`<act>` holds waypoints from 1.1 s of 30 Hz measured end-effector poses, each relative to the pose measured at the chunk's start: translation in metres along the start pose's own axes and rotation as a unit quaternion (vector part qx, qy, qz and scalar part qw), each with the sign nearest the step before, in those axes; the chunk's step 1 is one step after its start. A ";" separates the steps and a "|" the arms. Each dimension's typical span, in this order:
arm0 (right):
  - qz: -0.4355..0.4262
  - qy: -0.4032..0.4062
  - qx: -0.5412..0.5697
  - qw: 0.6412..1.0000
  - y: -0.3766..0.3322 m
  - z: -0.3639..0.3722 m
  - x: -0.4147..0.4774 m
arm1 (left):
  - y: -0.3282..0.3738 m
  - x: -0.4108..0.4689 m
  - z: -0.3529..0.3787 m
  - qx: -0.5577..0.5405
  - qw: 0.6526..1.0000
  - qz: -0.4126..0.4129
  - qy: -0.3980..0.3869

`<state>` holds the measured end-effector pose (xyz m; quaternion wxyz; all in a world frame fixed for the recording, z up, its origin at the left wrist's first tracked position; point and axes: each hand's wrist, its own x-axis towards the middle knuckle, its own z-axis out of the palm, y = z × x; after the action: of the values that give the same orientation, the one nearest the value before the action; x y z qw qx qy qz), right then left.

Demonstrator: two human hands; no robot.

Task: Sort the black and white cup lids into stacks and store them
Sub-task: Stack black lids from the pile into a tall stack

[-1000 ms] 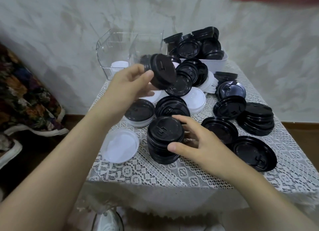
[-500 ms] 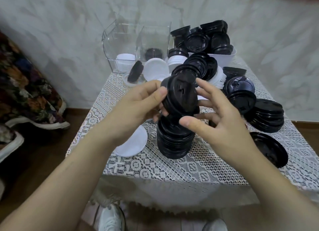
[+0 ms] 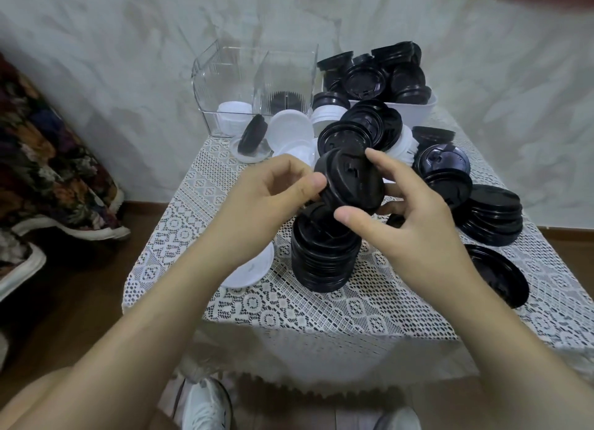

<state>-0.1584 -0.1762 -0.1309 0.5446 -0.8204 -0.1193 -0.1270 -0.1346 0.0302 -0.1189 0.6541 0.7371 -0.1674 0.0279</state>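
Views: one; a wide-angle camera on the person's head
Facing: forward and down onto a lace-covered table (image 3: 321,310); the mottled wall (image 3: 128,59) fills the top of the frame
Nearness: close, within the arms' reach; both forearms run in from the bottom corners; left hand (image 3: 273,198) and right hand (image 3: 418,223) grip black lids (image 3: 352,182) near centre
Lower edge: white shoes (image 3: 205,404) on the floor

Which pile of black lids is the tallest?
The black stack directly below the held lid; the right-hand black stack is clearly lower.
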 end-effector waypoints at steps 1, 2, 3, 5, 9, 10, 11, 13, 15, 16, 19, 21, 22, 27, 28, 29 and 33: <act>0.005 0.001 0.011 1.000 0.000 -0.001 0.001 | -0.001 0.000 -0.001 0.015 1.000 0.001 0.009; 0.010 0.000 0.024 1.000 0.000 -0.002 0.002 | -0.003 0.000 -0.003 0.034 0.999 0.001 0.013; 0.012 -0.004 0.032 0.999 0.001 -0.004 0.003 | -0.004 -0.001 -0.005 0.056 0.998 0.001 0.012; 0.015 -0.029 0.028 0.999 0.004 -0.008 0.003 | -0.005 -0.005 -0.010 0.082 0.997 -0.013 -0.001; -0.007 -0.116 -0.028 0.993 0.008 -0.009 -0.002 | -0.010 -0.017 -0.018 0.092 0.995 -0.015 -0.038; -0.013 -0.128 -0.040 0.991 0.009 -0.007 -0.003 | -0.013 -0.020 -0.020 0.097 0.994 -0.014 -0.046; -0.018 -0.137 -0.052 0.989 0.009 -0.005 -0.004 | -0.015 -0.023 -0.020 0.100 0.993 -0.016 -0.059; -0.019 -0.152 -0.071 0.986 0.009 -0.003 -0.005 | -0.019 -0.029 -0.018 0.101 0.991 -0.028 -0.082; -0.012 -0.164 -0.069 0.984 0.011 -0.003 -0.005 | -0.021 -0.033 -0.017 0.102 0.991 -0.043 -0.081; -0.011 -0.167 -0.067 0.984 0.011 -0.004 -0.005 | -0.022 -0.034 -0.017 0.101 0.991 -0.049 -0.076; -0.012 -0.173 -0.070 0.982 0.012 -0.005 -0.005 | -0.022 -0.036 -0.017 0.087 0.991 -0.062 -0.082; -0.009 -0.174 -0.064 0.983 0.011 -0.006 -0.005 | -0.023 -0.037 -0.014 0.109 0.989 -0.056 -0.086; -0.007 -0.174 -0.060 0.983 0.012 -0.007 -0.005 | -0.024 -0.037 -0.012 0.117 0.989 -0.050 -0.082; 0.001 -0.169 -0.055 0.984 0.012 -0.011 -0.005 | -0.028 -0.033 -0.007 0.118 0.990 -0.037 -0.069; 0.000 -0.167 -0.057 0.984 0.012 -0.011 -0.006 | -0.029 -0.032 -0.007 0.119 0.990 -0.037 -0.072; -0.001 -0.167 -0.059 0.984 0.014 -0.012 -0.007 | -0.028 -0.032 -0.007 0.119 0.989 -0.039 -0.077; -0.008 -0.165 -0.066 0.984 0.014 -0.012 -0.008 | -0.028 -0.032 -0.008 0.128 0.987 -0.041 -0.083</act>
<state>-0.1622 -0.1931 -0.1418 0.4609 -0.8634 -0.2050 -0.0020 -0.1554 0.0472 -0.1531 0.5392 0.8205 -0.1856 -0.0392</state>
